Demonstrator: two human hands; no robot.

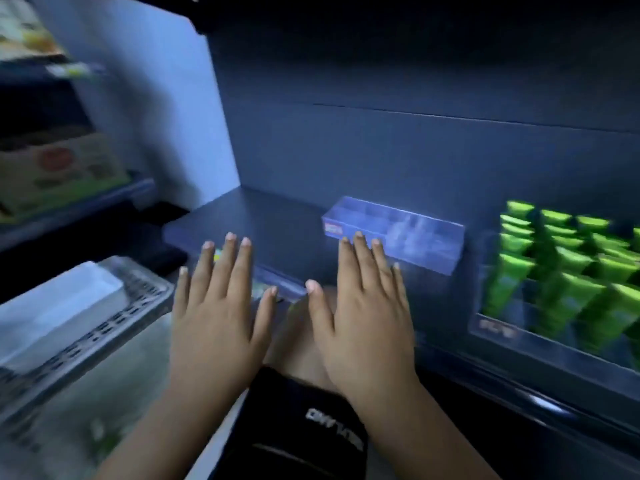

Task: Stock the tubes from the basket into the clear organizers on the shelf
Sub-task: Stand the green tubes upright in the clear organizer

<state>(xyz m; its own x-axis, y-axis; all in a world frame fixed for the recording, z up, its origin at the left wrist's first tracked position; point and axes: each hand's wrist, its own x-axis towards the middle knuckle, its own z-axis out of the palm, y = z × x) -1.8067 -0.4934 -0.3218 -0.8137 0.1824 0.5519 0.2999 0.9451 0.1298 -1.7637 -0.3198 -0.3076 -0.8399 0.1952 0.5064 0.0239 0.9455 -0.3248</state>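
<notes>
- The fingers (230,261) of the left hand (218,323) are straight and spread wide, palm down, holding nothing.
- The fingers (360,258) of the right hand (363,323) are likewise straight and fanned, palm down, holding nothing. The two thumbs point toward each other with a gap between them.
- Just ahead of the right fingers lies an empty clear plastic organizer box (408,230) with inner dividers, on the dark shelf board (263,216). The fingertips overlap its near left corner, and the blur hides whether they touch it.
- Under the left fingers runs the shelf's front edge, carrying a clear label strip (280,287).
- Well to the right of the right fingers, a second clear plastic organizer (519,341) stands on the same shelf. It is packed with rows of upright bright green tubes (561,271).
- Left of the left fingers and lower down sits a grey perforated plastic basket (138,299) holding a white rectangular block (62,306). No tube can be made out in it through the blur.
- Below both wrists is a black garment with white lettering (304,427).
- Far to the left, beyond the basket, a blurred printed cardboard box (59,171) rests on another shelf.
</notes>
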